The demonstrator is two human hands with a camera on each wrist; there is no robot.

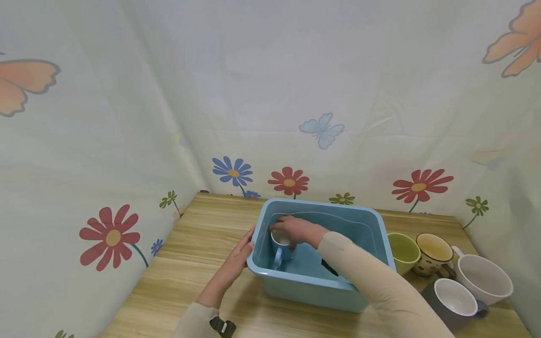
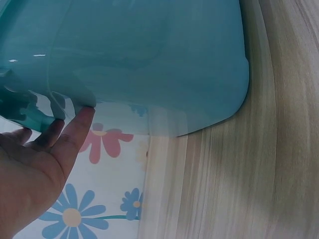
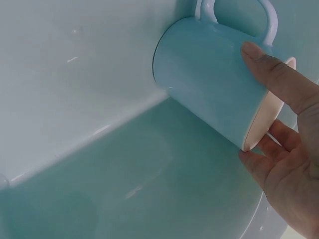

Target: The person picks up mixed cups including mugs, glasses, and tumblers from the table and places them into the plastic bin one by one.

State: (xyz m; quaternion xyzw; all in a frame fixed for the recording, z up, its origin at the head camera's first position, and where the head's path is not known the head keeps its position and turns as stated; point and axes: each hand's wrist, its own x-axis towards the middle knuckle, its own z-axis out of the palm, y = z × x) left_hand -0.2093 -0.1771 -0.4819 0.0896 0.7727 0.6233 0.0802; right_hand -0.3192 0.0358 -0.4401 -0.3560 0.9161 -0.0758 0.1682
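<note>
Beige and slanting, the right sleeve [image 1: 380, 291] crosses the front of the tub [image 1: 313, 280], and the right hand [image 1: 296, 228] is inside at the left end, its thumb and fingers pinching the mug [image 1: 282, 246] near the rim. Outside that same end, the left hand [image 1: 242, 251] touches the wall with fairly straight fingers, grasping nothing. Setting the mug down seems the step in hand, though a lift could begin from the same pinch; its foot appears to meet the tub's floor. If it is seated, the next move calls for loosening the fingers evenly and drawing them out without tipping it, the left hand bracing the tub. Light blue and glossy outside, pale within, the mug is roughly upright, its loop handle turned towards the person. On the table [image 1: 190, 234], right of the tub, four other cups [image 1: 434, 249] sit close together, untouched by either hand.
</note>
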